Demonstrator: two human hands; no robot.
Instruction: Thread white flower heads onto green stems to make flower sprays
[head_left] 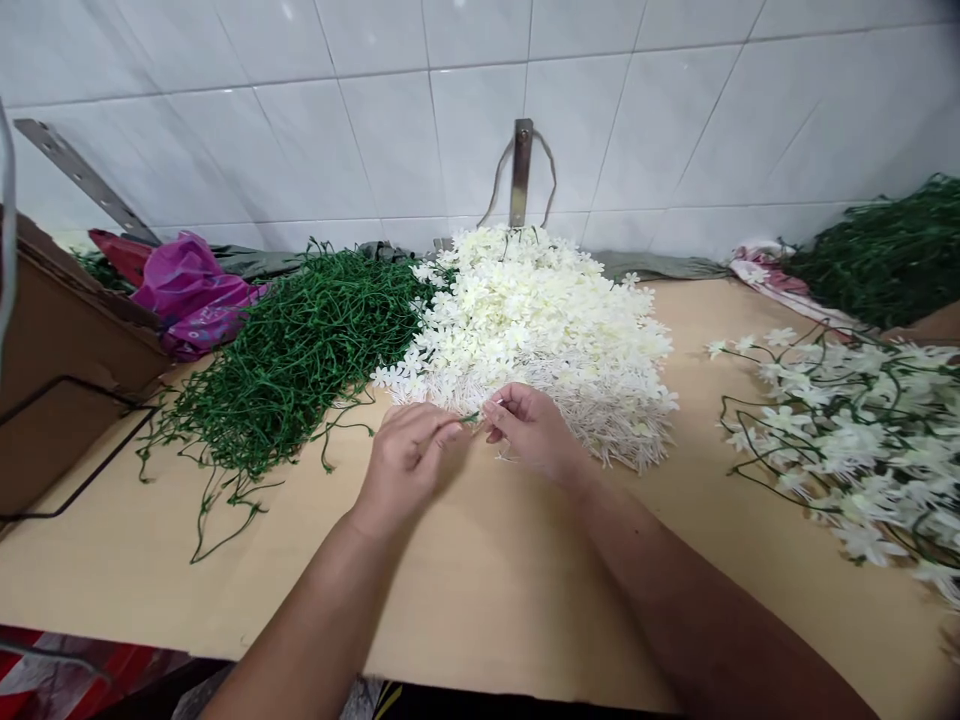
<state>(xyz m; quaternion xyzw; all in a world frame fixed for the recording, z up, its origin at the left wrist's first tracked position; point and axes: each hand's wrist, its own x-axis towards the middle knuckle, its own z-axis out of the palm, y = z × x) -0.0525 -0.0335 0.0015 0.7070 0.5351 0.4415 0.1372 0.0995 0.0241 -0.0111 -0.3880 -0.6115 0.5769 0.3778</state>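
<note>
My left hand point(405, 450) is closed in a pinch on a green plastic stem point(470, 417), whose tip points right. Close beside it, my right hand point(536, 430) pinches a small white flower piece, mostly hidden by the fingers. The stem's tip and the right fingertips almost meet; whether they touch I cannot tell. Just behind both hands rises a heap of white artificial flowers point(540, 310), their thin pale stalks facing me. To its left lies a tangled pile of green plastic stems point(300, 340).
Flowers joined to green stems point(862, 430) lie at the right. Behind them is more greenery point(892, 250). A cardboard box point(67, 350), a black wire frame point(82, 490) and a purple bag point(191, 290) stand left. A metal bracket point(520, 175) is on the tiled wall.
</note>
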